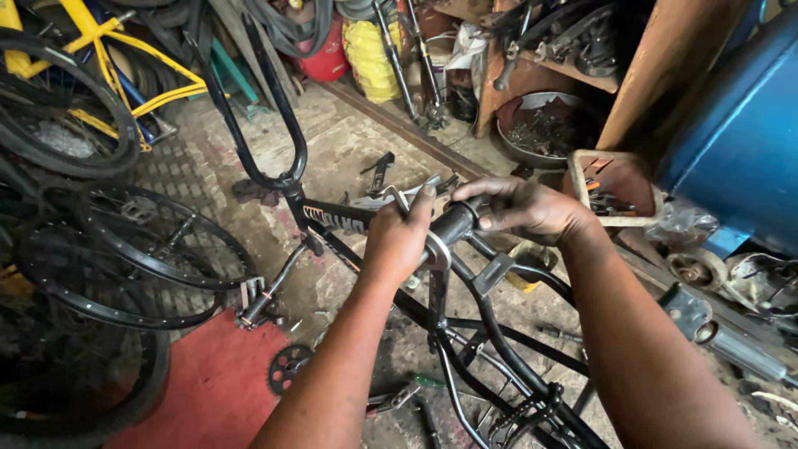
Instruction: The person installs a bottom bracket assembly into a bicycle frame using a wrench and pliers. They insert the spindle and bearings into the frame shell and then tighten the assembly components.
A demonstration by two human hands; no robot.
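Note:
A black bicycle frame [332, 218] lies upside down on the workshop floor, fork [274, 100] pointing away from me. My left hand [399, 237] grips the frame where its tubes meet, the thumb raised against a metal tool [397, 198]. My right hand [524, 208] is closed around a short black cylindrical part [455, 223] at that same joint. A crank arm with pedal [264, 298] hangs off the frame to the left. A chain [524, 411] drapes over the rear stays at the bottom.
Loose black wheels [133, 249] lie at left, a yellow bicycle [91, 58] behind them. A chainring [287, 367] rests on a red mat [208, 391]. A bowl of small parts [540, 129], a small rusty tray of tools [611, 187] and a blue drum [740, 141] stand at right.

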